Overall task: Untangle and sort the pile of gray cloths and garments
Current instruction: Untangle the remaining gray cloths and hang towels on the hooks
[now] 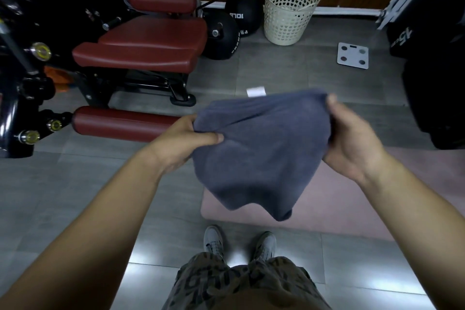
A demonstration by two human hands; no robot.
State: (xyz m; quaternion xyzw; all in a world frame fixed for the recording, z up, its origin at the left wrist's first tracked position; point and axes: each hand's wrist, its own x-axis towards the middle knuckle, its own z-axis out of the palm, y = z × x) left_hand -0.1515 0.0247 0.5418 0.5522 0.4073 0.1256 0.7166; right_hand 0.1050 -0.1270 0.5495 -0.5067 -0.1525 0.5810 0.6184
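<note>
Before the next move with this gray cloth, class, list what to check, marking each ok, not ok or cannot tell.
1. The left hand grips the gray cloth: ok.
2. The right hand grips its opposite edge: ok.
3. Cloth spread flat, no folds: not ok, it sags bunched.
4. The basket stands upright by the wall: ok.
5. Basket's contents: cannot tell.
6. Floor towards the basket free: not ok, a white slip lies there.

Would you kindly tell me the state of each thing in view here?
gray cloth: held in the air, bunched, hanging between both hands.
left hand: grips the cloth's left edge.
right hand: grips the cloth's right edge.
basket: standing upright.
mat: lying flat, unrolled.
</note>
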